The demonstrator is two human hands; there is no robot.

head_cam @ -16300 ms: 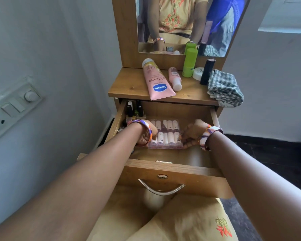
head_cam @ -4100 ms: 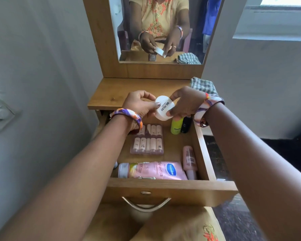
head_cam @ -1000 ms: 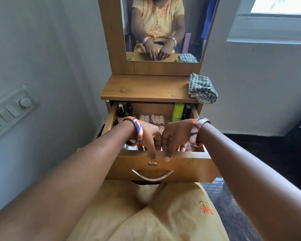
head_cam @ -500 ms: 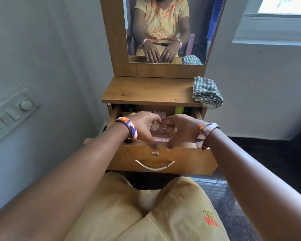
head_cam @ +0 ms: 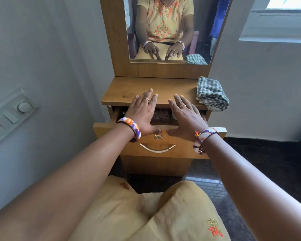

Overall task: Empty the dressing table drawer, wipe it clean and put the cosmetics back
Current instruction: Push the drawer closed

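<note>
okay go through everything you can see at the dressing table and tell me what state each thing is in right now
Drawer: slightly open, nearly shut.
Cosmetics: inside the drawer, mostly hidden.
Left hand: fingers straight, thumb at the drawer front.
Right hand: fingers straight, thumb at the drawer front.
Checked cloth: bunched on the tabletop's right end.
Tabletop: holds only the cloth.

Before you stands the wooden desk (head_cam: 129,89) — its top carries one thing, a folded green-and-white checked cloth (head_cam: 211,95) at the right end, its near edge overhanging the front. The desk stands on a dark tiled floor (head_cam: 250,162) against the white wall.
</note>
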